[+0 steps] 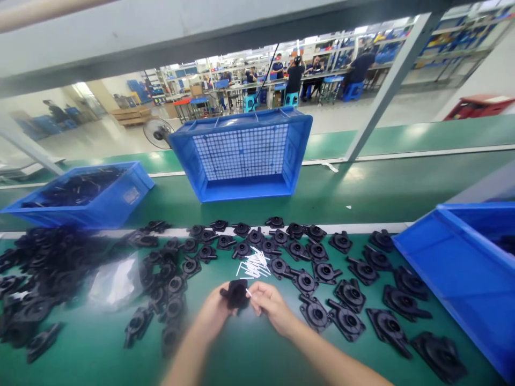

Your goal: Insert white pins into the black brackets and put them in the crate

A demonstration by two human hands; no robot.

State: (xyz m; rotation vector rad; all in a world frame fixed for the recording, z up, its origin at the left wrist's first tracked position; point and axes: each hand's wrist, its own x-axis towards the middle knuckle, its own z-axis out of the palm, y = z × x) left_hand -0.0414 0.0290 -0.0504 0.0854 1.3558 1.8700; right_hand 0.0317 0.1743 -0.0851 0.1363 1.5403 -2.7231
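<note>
Left hand (213, 313): fingers clamped on a black moulded plastic housing (236, 294), held just above the green table mat (249, 348).
Right hand (269, 305): fingertips pinch a thin white plastic pin (248, 292), touching the housing.
Pin pile (254, 265): just beyond.
Sticker on left blue crate (131, 195): unreadable.

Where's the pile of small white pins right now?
In the head view, the white pins lie mid-table on the green mat, just beyond both hands, ringed by black plastic parts.
</note>
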